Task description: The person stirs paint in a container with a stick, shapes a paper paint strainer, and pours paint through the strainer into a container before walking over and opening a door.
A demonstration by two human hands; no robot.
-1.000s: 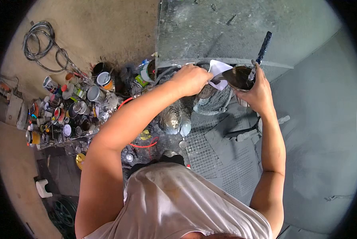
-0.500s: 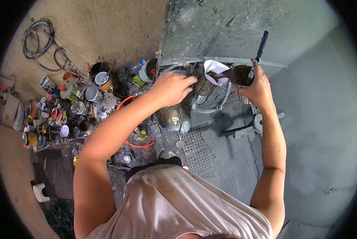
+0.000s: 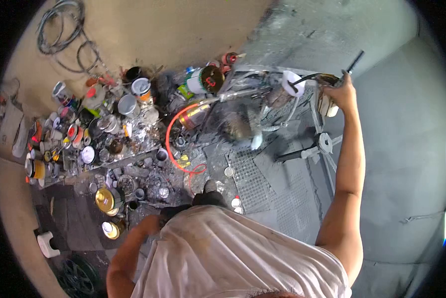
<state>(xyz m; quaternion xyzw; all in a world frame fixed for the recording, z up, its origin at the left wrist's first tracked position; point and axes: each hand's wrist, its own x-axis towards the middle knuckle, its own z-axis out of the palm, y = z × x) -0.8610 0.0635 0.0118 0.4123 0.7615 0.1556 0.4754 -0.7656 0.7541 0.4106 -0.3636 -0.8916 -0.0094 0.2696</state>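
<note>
My right hand (image 3: 341,94) grips a small pot (image 3: 327,79) with dark contents, tilted to the left. A dark stick or brush handle (image 3: 356,61) stands up out of the pot beside my fingers. From its lip, a dark stream runs into a white paper cone (image 3: 292,83), set over a grey, paint-stained container. My left hand (image 3: 154,224) is down by my left hip, against dark clothing; its fingers are hidden.
To the left, a bench (image 3: 128,158) is crowded with paint cans and pots. An orange-red hose (image 3: 169,136) curves over the floor. Gold-lidded cans (image 3: 105,199) stand lower left. A grey stand (image 3: 325,143) is below my right forearm; coiled cable (image 3: 59,27) hangs upper left.
My left hand has left the area beside the paper cone and dropped down to my left side. My right hand still holds the tilted pot. The whole view has shifted.
</note>
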